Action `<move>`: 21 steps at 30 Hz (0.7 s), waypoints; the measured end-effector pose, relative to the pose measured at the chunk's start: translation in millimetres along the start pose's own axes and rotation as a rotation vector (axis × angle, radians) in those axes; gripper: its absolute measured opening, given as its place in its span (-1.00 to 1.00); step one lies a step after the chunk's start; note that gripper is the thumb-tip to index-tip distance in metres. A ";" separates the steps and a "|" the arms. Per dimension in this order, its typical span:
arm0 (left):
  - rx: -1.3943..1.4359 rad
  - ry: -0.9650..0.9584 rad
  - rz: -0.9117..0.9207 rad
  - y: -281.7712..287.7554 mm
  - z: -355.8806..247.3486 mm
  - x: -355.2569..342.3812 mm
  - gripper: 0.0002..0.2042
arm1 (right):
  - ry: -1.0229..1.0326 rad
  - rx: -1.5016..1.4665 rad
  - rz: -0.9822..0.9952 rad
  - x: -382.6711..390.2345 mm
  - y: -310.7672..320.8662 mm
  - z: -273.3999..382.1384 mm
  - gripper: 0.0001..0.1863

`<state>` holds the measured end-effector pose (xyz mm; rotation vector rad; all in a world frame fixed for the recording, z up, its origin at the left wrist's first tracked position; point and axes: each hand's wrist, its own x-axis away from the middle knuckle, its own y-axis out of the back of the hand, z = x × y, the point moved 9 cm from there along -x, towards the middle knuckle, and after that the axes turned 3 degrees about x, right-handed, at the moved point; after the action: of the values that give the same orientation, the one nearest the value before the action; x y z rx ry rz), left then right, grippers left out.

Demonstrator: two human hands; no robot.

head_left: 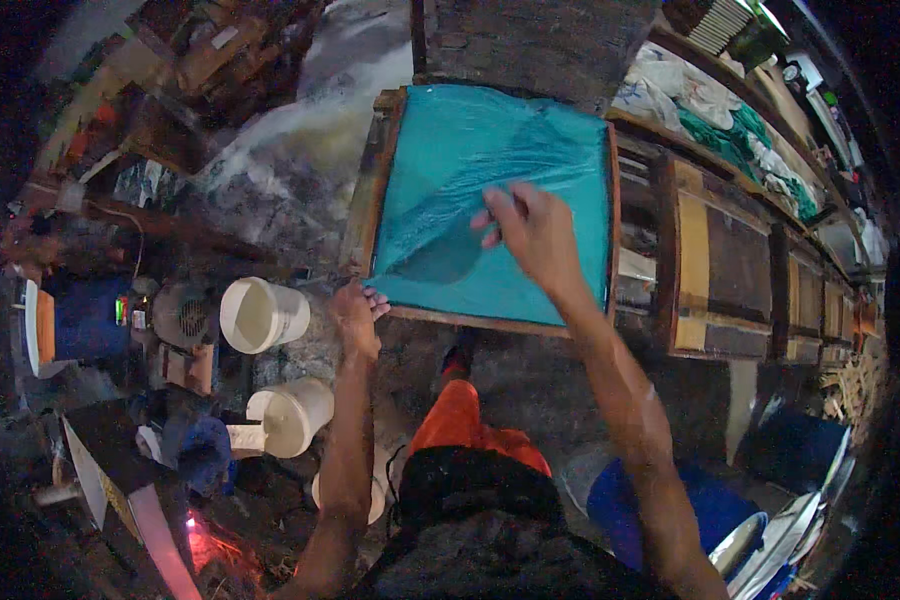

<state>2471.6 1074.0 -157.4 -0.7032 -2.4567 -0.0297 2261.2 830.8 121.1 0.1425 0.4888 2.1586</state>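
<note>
A thin, glossy teal sheet [560, 260] covers a wooden-framed panel [615, 230] in front of me. Wrinkles cross it diagonally, from the near left corner up toward the far right. At that near left corner my left hand [355, 315] is closed, its fingers curled at the sheet's edge, where the creases run toward it. My right hand [535, 230] is over the middle of the sheet, palm down, with bent fingers set apart and nothing visible in them. A dark shadow lies on the sheet beside it. Whether its fingertips touch the sheet I cannot tell.
Two white buckets [265, 315] [290, 415] stand left of my left arm. More wooden frames [725, 265] line up to the right. A blue drum [670, 520] is by my right forearm. Glowing embers [210, 545] lie low on the left. Crumpled sheeting [710, 110] fills a trough at far right.
</note>
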 end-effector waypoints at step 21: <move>-0.877 -0.698 0.176 -134.3 -48.5 38.6 -0.58 | 0.128 1.072 0.101 -363.3 84.4 -411.2 -0.63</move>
<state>2404.3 968.5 -78.6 -1.4933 -2.9849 -0.9909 2300.7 375.8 -194.6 0.6184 1.6944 1.7815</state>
